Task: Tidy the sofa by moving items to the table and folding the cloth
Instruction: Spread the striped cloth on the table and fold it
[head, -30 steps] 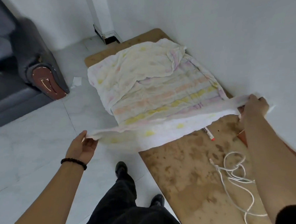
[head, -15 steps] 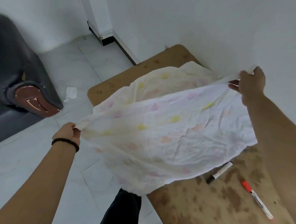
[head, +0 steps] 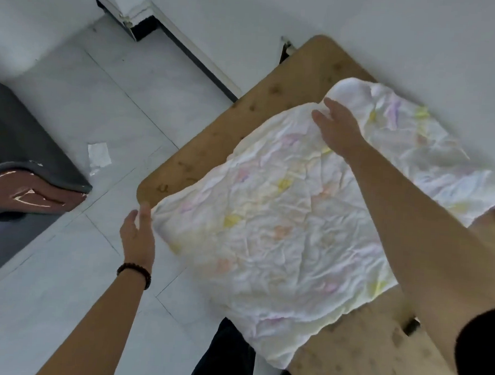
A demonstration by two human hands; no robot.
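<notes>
A crumpled white cloth with faint pastel marks lies doubled over on the stained brown table, its near edge hanging past the table's side. My left hand, with a bead bracelet at the wrist, hovers flat with fingers apart, fingertips beside the cloth's left corner. My right hand is spread, palm down, at the cloth's far edge, gripping nothing. The dark grey sofa with a brown arm end stands at the left.
A scrap of white paper lies on the pale tiled floor between sofa and table. A white wall runs along the table's far side. The dark end of a marker shows beside my right arm. My dark-trousered legs are below.
Both hands carried the cloth's near edge forward over the rest, laid it down and let go. The cloth now lies folded; the camera moved closer over the table.
</notes>
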